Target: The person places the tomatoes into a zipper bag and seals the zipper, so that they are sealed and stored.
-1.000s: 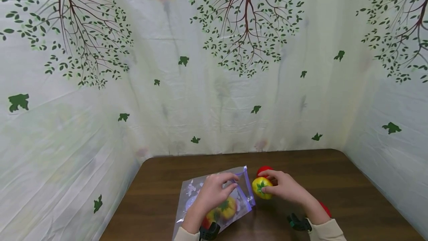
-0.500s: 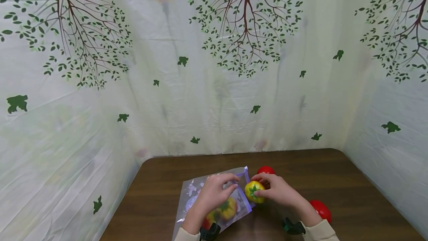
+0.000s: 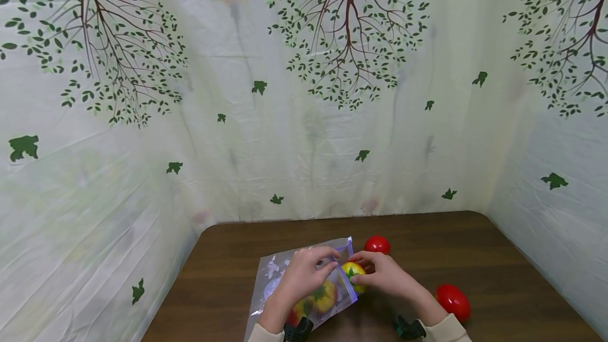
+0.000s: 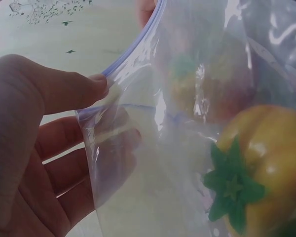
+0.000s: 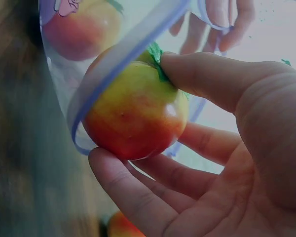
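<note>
The left hand (image 3: 304, 273) pinches the clear zip bag (image 3: 265, 281); the right hand (image 3: 387, 277), half-curled, holds a yellow-red tomato (image 5: 138, 111) partly inside its mouth. Another tomato (image 3: 325, 295) is already inside; two red fruits (image 3: 453, 302) lie outside on the surface (image 3: 228, 268).

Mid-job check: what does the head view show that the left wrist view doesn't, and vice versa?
Only the head view: the far red fruit, the near red fruit, and a dark wristband on the right arm.

Only the left wrist view: the lower fingers of the left hand, partly behind clear plastic.

Both: the left hand gripping the clear bag, a yellow fruit with a green top inside, and the patterned backdrop.
</note>
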Demonstrator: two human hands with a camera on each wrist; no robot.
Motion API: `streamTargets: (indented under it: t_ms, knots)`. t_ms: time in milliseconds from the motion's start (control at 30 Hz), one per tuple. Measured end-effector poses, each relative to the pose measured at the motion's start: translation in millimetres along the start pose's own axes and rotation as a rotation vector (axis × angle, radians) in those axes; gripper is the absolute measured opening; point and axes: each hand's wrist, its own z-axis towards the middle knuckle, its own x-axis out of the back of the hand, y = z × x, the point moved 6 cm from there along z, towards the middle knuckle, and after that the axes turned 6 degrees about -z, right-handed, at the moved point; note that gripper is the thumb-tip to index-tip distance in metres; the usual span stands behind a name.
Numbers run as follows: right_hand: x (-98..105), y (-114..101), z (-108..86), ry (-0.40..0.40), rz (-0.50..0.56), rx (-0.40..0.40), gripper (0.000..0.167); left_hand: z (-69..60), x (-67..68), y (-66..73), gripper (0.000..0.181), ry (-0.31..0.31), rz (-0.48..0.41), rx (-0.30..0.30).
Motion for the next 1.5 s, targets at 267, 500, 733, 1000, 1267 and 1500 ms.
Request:
streamTargets:
  t_ms: [267,500,733,1000,1267,1500]
  knots:
    - [-13.6,2.5,4.4,-0.027,0.026,0.000,0.037,0.7,-1.5,0.9,0.011,0.003,0.013,0.006]
    - [-19.7,3.2,5.7,-0.052,0.065,0.018,0.038,1.0,-2.7,5.7,0.010,0.038,0.056,-0.053]
    - [-25.5,2.3,7.1,-0.084,0.093,0.050,0.041,1.6,-5.8,5.0,0.011,0.032,0.063,-0.052]
    - [-33.3,1.1,8.2,-0.059,0.076,0.102,0.041,2.2,-7.7,8.0,0.010,0.050,0.059,-0.102]
    - [-42.5,1.4,10.3,-0.073,0.141,0.107,0.038,1.6,-12.4,8.6,0.011,0.037,0.056,-0.113]
    - [-46.7,3.0,10.3,-0.182,0.192,0.113,0.031,2.4,-10.6,7.6,0.012,0.026,0.046,-0.089]
